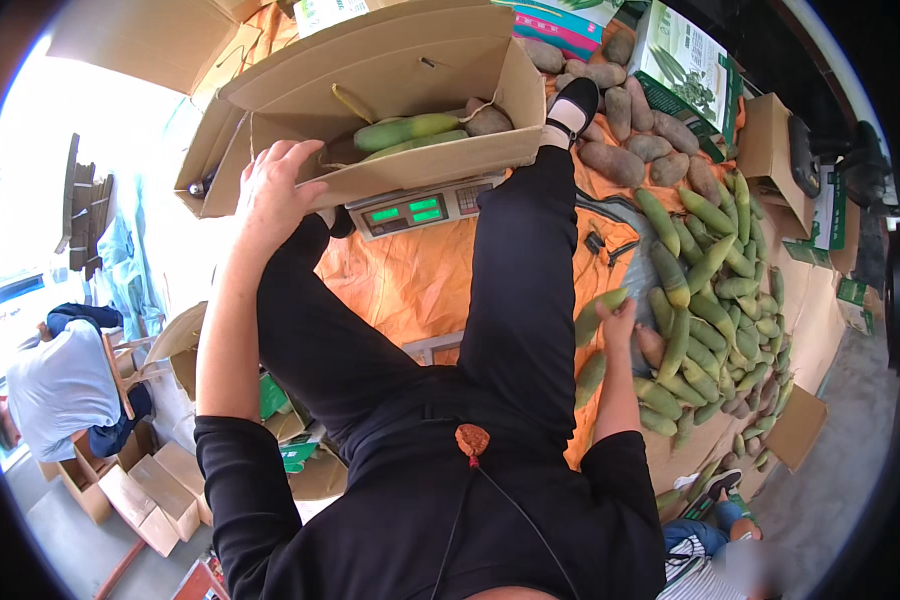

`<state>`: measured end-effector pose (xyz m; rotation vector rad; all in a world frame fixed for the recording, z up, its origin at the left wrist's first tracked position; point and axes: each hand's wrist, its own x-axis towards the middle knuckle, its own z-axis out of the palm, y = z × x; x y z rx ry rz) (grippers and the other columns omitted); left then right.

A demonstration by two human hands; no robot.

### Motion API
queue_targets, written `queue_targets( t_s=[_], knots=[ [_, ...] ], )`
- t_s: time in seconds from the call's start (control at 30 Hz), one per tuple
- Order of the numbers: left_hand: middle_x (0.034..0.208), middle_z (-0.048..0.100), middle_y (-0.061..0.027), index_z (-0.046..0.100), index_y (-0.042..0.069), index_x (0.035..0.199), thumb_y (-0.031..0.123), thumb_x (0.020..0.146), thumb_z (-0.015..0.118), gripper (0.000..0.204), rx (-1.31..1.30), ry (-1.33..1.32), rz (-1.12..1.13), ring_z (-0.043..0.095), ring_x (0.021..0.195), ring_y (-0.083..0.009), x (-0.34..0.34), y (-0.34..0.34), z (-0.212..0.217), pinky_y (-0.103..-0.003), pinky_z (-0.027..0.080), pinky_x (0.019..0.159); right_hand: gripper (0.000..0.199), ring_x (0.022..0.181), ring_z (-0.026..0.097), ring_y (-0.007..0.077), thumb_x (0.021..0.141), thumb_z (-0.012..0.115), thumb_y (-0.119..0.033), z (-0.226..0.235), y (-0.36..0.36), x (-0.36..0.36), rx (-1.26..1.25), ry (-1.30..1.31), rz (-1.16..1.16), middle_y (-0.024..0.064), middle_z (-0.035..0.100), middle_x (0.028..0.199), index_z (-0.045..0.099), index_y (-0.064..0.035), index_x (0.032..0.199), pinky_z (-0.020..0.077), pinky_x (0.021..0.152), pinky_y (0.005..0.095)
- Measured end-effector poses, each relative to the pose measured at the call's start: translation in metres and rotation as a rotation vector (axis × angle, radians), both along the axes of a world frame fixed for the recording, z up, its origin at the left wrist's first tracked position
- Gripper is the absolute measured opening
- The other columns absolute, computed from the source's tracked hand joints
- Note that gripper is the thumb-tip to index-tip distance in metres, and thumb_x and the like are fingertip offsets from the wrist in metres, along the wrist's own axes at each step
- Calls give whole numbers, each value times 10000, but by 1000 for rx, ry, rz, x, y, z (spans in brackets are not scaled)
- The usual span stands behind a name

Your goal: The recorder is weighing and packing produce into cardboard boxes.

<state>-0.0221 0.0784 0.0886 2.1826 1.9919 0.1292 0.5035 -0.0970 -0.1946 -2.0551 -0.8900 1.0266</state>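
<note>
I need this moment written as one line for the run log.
left hand: grips rim of cardboard box | box: on scale, holds corn | right hand: holds green corn ear | corn pile: right

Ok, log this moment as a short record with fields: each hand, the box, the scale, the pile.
left hand: grips the near wall of the cardboard box
right hand: closed on a green ear of corn beside the pile
box contents: green corn ears and brown tubers
scale: under the box, green display lit
corn pile: on the orange sheet, to the person's right
</note>
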Motion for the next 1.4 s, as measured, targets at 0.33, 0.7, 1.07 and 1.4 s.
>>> queue_targets(
  t_s=[0.33,0.7,1.07,1.4],
  knots=[
    [1168,583,-95,602,98,1182,180,741,712,462,-36,-72,135,509,1150,-284,-37,-17,-25,-431,373,973,492,1095,526,195,816,667,26,276,168,-78,818,158,127,113,520,1189,405,13,1232,413,973,334],
    [1134,597,-113,614,89,1158,164,746,713,429,-32,-117,134,543,1102,-294,-36,-15,-29,-404,430,939,377,984,612,200,821,667,7,312,248,-245,851,791,449,92,610,1061,484,-23,1149,499,878,337],
    [1139,602,-108,615,112,1163,202,764,727,424,54,-173,118,601,1028,-281,-48,-16,-33,-369,485,891,217,939,581,81,853,670,-92,274,244,-226,598,479,558,26,653,1033,608,-47,1056,452,843,225],
    [1130,612,-101,617,81,1160,174,795,696,385,34,-282,164,582,1073,-256,-36,-14,-24,-344,481,874,169,897,605,72,867,656,-116,245,222,-164,481,392,352,18,663,977,625,-59,1023,453,764,199]
  ],
)
